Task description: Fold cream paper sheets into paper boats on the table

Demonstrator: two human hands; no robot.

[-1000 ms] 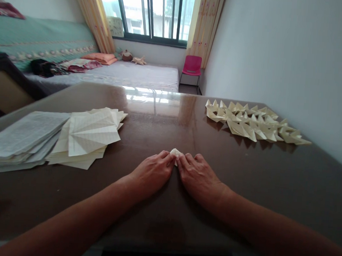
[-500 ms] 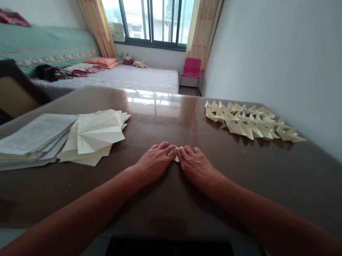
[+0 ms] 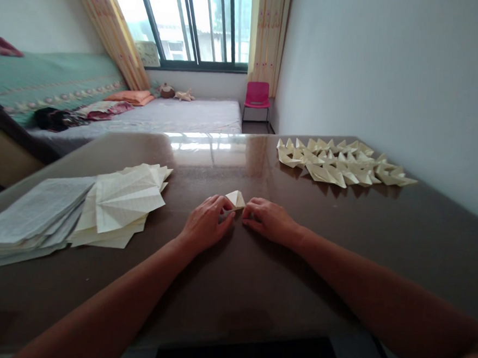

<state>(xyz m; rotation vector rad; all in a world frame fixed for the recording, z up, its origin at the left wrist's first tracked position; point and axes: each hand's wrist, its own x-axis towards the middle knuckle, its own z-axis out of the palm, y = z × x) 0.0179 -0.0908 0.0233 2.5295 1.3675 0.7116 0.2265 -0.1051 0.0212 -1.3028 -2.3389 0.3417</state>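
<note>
A small folded cream paper piece [image 3: 236, 199] sits on the dark brown table [image 3: 257, 267] between my two hands. My left hand [image 3: 203, 224] pinches its left side with curled fingers. My right hand [image 3: 267, 220] grips its right side, fingers bent onto it. The paper's pointed top sticks up above my fingertips; its lower part is hidden by them.
A stack of printed sheets [image 3: 27, 213] lies at the left, with creased cream sheets [image 3: 125, 198] beside it. Several finished folded paper pieces [image 3: 342, 164] are spread at the far right by the wall. Beyond the table are a bed [image 3: 162, 111] and a pink chair [image 3: 256, 95].
My hands have gone from pressing flat on the paper to pinching it, and the folded piece now stands up between my fingertips. The camera view has shifted slightly.
</note>
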